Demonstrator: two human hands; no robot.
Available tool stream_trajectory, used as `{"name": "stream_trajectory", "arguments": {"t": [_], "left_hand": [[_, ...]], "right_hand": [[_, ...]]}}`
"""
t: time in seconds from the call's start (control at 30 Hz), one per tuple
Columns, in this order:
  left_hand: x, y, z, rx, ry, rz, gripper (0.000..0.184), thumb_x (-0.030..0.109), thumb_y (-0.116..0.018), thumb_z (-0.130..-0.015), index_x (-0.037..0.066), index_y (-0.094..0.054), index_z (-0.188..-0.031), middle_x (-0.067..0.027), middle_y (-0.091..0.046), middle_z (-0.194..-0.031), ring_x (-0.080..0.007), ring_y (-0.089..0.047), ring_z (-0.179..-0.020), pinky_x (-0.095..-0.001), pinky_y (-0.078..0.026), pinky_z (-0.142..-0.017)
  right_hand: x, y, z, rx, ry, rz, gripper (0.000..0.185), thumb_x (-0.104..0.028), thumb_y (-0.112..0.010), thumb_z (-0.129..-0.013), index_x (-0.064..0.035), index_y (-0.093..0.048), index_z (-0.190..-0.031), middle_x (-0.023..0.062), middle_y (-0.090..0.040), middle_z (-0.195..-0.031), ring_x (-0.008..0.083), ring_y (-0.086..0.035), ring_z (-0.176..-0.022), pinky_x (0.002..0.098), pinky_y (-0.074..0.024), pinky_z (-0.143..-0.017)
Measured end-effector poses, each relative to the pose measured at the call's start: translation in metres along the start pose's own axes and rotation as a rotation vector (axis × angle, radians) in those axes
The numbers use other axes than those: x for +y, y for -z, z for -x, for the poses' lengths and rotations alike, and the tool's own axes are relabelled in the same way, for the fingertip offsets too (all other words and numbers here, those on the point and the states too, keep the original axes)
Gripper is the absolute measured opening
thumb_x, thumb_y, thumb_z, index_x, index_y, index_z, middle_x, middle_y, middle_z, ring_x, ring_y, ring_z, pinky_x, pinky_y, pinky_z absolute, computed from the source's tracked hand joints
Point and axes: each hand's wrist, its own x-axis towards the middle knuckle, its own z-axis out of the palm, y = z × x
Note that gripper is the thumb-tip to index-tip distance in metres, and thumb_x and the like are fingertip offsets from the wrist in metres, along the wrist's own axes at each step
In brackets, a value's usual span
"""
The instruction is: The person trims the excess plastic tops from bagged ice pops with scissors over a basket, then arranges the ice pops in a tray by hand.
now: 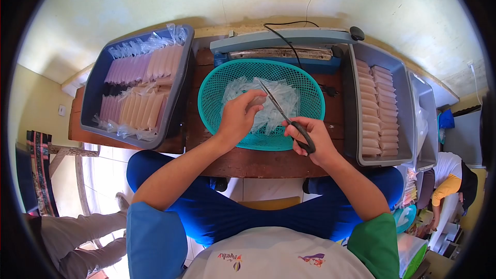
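Over the teal basket (206, 108), my right hand (310, 139) grips black-handled scissors (301, 135) whose blades are apart and point up and left. My left hand (242, 115) is raised above the basket's left part, with its fingers curled near the blades. Whether it pinches something small or clear cannot be made out. Below both hands, a pile of clear plastic pieces (281, 104) lies in the basket.
At left, a grey bin (175, 101) holds filled plastic tubes with loose ends. At right, another grey bin (405, 103) holds stacked tubes. Behind the basket stands a blue sealer (284, 36) with a black cable. Other people are at both sides.
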Motion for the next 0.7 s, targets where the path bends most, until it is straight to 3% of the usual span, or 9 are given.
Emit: {"name": "stream_trajectory", "arguments": {"t": [0.27, 0.33, 0.4, 0.47, 0.5, 0.57, 0.6, 0.67, 0.7], "left_hand": [[-0.003, 0.005, 0.0, 0.021, 0.071, -0.018, 0.026, -0.001, -0.065, -0.083, 0.005, -0.062, -0.108, -0.012, -0.069, -0.1, -0.0221, -0.067, -0.094, -0.0313, -0.051, -0.08], [-0.004, 0.005, 0.0, 0.04, 0.04, -0.063, 0.027, 0.0, -0.065, -0.083, 0.006, -0.061, -0.109, -0.0168, -0.069, -0.098, -0.0293, -0.068, -0.095, -0.035, -0.052, -0.081], [-0.005, 0.002, -0.001, 0.061, 0.043, -0.05, 0.029, 0.001, -0.067, -0.082, 0.007, -0.06, -0.109, -0.017, -0.069, -0.098, -0.0295, -0.068, -0.095, -0.0352, -0.052, -0.081], [-0.005, 0.0, -0.002, 0.082, 0.045, -0.038, 0.031, 0.002, -0.068, -0.081, 0.007, -0.059, -0.11, -0.0172, -0.068, -0.098, -0.0296, -0.067, -0.094, -0.0353, -0.052, -0.082], [-0.005, -0.001, -0.002, 0.1, 0.042, -0.028, 0.032, 0.003, -0.07, -0.08, 0.006, -0.058, -0.11, -0.0174, -0.068, -0.099, -0.0297, -0.067, -0.094, -0.0353, -0.052, -0.082], [-0.006, -0.001, -0.002, 0.119, 0.038, -0.018, 0.034, 0.004, -0.071, -0.08, 0.005, -0.057, -0.111, -0.0175, -0.069, -0.1, -0.0298, -0.067, -0.094, -0.0353, -0.052, -0.082], [-0.007, -0.001, -0.002, 0.119, 0.057, -0.011, 0.035, 0.004, -0.072, -0.079, 0.004, -0.057, -0.111, -0.0176, -0.069, -0.1, -0.0292, -0.068, -0.094, -0.0353, -0.052, -0.082], [-0.009, 0.0, -0.003, 0.116, 0.075, -0.005, 0.035, 0.005, -0.073, -0.079, 0.003, -0.056, -0.11, -0.0176, -0.069, -0.101, -0.0286, -0.068, -0.095, -0.0352, -0.052, -0.082], [-0.009, 0.002, -0.003, 0.108, 0.094, 0.006, 0.036, 0.003, -0.073, -0.079, 0.003, -0.056, -0.11, -0.0156, -0.069, -0.102, -0.0237, -0.067, -0.097, -0.0327, -0.051, -0.084]], "right_hand": [[-0.01, 0.007, 0.0, 0.094, 0.047, 0.009, 0.043, -0.022, -0.075, -0.083, 0.0099, -0.06, -0.108, 0.0064, -0.063, -0.075, 0.0075, -0.052, -0.044, 0.02, -0.0356, -0.036], [-0.01, 0.008, -0.003, 0.111, 0.052, 0.083, 0.043, -0.022, -0.076, -0.083, 0.0096, -0.06, -0.108, 0.007, -0.063, -0.076, 0.0076, -0.053, -0.044, 0.021, -0.0371, -0.037], [-0.013, 0.007, -0.005, 0.128, 0.059, 0.16, 0.042, -0.021, -0.076, -0.083, 0.0092, -0.061, -0.108, 0.0076, -0.063, -0.077, 0.0077, -0.053, -0.045, 0.0221, -0.0387, -0.037], [-0.016, 0.005, -0.005, 0.126, 0.073, 0.539, 0.045, -0.017, -0.077, -0.078, 0.008, -0.06, -0.111, 0.0121, -0.064, -0.083, 0.0169, -0.06, -0.054, 0.0292, -0.0471, -0.047], [-0.013, 0.007, -0.007, 0.126, 0.074, 0.54, 0.045, -0.017, -0.077, -0.078, 0.008, -0.06, -0.111, 0.0121, -0.064, -0.083, 0.0169, -0.06, -0.054, 0.0292, -0.0471, -0.047], [-0.004, 0.012, -0.015, 0.099, 0.594, 0.994, 0.044, -0.011, -0.074, -0.076, 0.0066, -0.059, -0.113, 0.0164, -0.061, -0.093, 0.0302, -0.064, -0.069, 0.0384, -0.0517, -0.062], [-0.003, 0.011, -0.014, 0.098, 0.594, 0.994, 0.044, -0.011, -0.074, -0.076, 0.0066, -0.059, -0.113, 0.0164, -0.061, -0.093, 0.0302, -0.064, -0.069, 0.0384, -0.0517, -0.062], [-0.001, 0.006, -0.014, 0.162, 0.656, 1.193, 0.037, -0.006, -0.07, -0.075, 0.006, -0.059, -0.108, 0.0185, -0.056, -0.1, 0.0386, -0.062, -0.082, 0.044, -0.0513, -0.073], [-0.001, 0.004, -0.014, 0.163, 0.656, 1.192, 0.037, -0.006, -0.07, -0.075, 0.006, -0.059, -0.108, 0.0185, -0.056, -0.1, 0.0386, -0.062, -0.082, 0.044, -0.0513, -0.073]]}}
